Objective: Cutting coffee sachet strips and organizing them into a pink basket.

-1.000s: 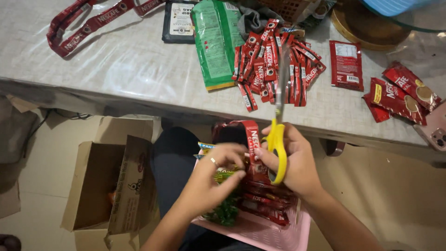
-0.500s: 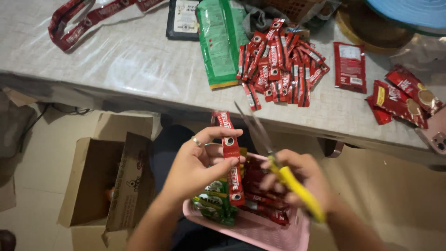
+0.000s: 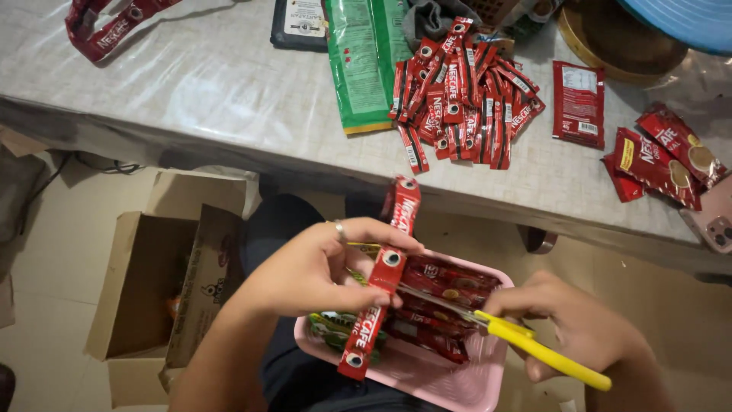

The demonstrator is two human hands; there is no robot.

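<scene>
My left hand (image 3: 313, 267) pinches a chain of joined red stick sachets (image 3: 385, 278), held upright over a pink tray (image 3: 427, 378) on my lap. My right hand (image 3: 583, 328) grips yellow-handled scissors (image 3: 526, 343); their blades point left and meet the strip near its middle seam, just under my left thumb. The tray holds more red sachets (image 3: 446, 294) and some green ones (image 3: 332, 328). On the table above lies a pile of several loose red stick sachets (image 3: 465, 99).
A marbled table (image 3: 198, 84) carries a green pouch (image 3: 358, 61), flat red sachets (image 3: 648, 152), a red strip (image 3: 107, 27), a dark packet (image 3: 301, 23) and a round brown dish (image 3: 618, 42). A phone (image 3: 713, 217) sits at the right edge. An open cardboard box (image 3: 160, 282) stands on the floor.
The scissors swung from pointing up to lying level, blades now at the strip. My left hand lifted the sachet strip out of the tray and holds it upright.
</scene>
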